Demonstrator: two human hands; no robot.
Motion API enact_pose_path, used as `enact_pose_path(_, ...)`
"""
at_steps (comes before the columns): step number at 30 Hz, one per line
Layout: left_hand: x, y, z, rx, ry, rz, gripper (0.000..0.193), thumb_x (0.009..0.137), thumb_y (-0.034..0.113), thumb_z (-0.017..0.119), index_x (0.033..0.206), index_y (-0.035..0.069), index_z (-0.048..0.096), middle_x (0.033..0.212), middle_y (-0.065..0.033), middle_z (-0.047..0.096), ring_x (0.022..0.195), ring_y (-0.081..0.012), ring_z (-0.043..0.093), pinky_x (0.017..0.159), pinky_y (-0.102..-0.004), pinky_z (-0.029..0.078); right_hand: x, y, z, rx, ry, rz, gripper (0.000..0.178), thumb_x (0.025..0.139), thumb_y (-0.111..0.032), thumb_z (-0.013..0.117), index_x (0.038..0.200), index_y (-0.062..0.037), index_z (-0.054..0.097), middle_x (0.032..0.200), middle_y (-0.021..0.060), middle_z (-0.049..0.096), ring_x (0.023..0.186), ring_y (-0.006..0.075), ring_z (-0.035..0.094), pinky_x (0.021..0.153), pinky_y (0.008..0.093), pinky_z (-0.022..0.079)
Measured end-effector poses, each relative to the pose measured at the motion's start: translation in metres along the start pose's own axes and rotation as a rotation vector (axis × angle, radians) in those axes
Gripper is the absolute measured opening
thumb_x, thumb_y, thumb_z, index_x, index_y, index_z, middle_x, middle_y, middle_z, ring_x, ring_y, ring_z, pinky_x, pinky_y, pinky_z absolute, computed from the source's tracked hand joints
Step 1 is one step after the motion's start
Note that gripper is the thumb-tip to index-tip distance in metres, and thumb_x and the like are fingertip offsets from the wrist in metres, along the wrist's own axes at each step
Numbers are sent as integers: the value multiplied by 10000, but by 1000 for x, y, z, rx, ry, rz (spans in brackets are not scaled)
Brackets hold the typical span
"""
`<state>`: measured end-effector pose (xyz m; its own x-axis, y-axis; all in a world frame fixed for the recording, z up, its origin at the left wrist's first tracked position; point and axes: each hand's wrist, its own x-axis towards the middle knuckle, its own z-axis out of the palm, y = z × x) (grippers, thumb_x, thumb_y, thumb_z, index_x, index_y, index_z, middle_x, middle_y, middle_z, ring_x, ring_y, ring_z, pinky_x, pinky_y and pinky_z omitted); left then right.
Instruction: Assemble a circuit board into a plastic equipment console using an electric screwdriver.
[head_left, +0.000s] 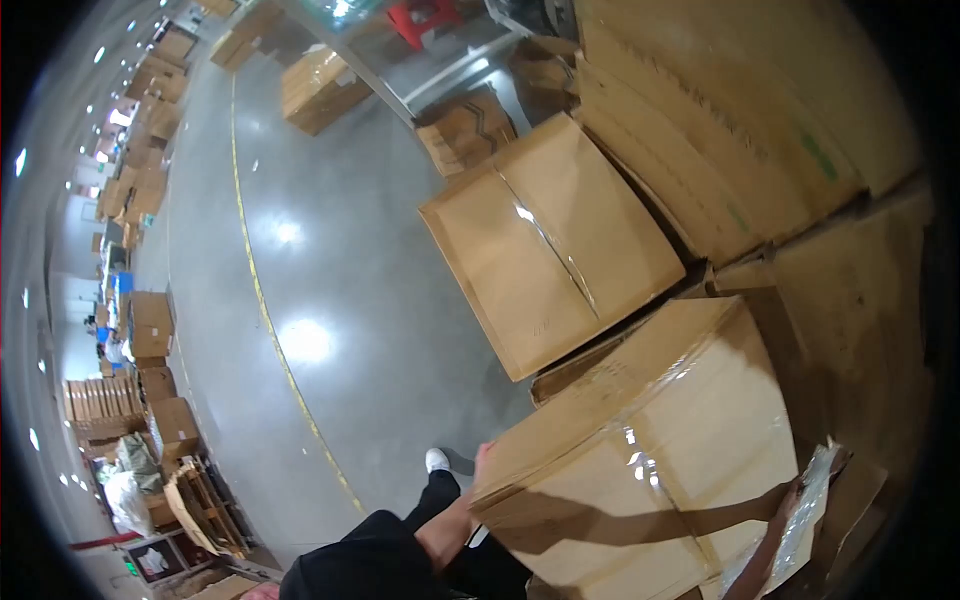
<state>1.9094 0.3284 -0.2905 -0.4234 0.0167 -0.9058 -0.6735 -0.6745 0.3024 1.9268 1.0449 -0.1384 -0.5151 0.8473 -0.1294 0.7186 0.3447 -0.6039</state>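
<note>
Holds a tape-sealed cardboard carton (720,430) at the lower right of the frame, with left hand (483,460) gripping at its left edge, fingers mostly hidden. Reaches with right hand (783,505) to its right edge, beside crinkled clear plastic film (815,490); cannot tell whether closed on carton or film. Shows a second taped carton (560,240) just above, right of centre, and a yellow floor line (262,305) down the left half of the frame.
</note>
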Motion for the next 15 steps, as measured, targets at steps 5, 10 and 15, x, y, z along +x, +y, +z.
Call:
enact_pose_path(5,-26,78,20,-89,-26,58,582,912,520,380,1364,153,401,1247,-119,542,1193,-281,476,1007,-460,349,-64,-218,118,277,-155,-123,246,924,-227,532,1063,-25,554,1052,61,554,1003,182,498,904,292,372)
enact_pose_path(10,-22,226,9,-154,-122,121,573,914,516,377,1363,161,399,1259,-119,532,1196,-285,471,1008,-462,346,-121,-441,194,201,-272,-444,227,927,-224,513,1061,-43,542,990,43,523,999,162,488,920,270,356)
enact_pose_path(15,-39,426,-112,-171,-104,216,564,915,512,374,1362,168,398,1271,-119,521,1199,-290,466,1009,-465,342,-286,-715,303,341,-441,-608,243,915,-245,536,1050,-43,542,1001,28,535,1005,128,496,905,263,372)
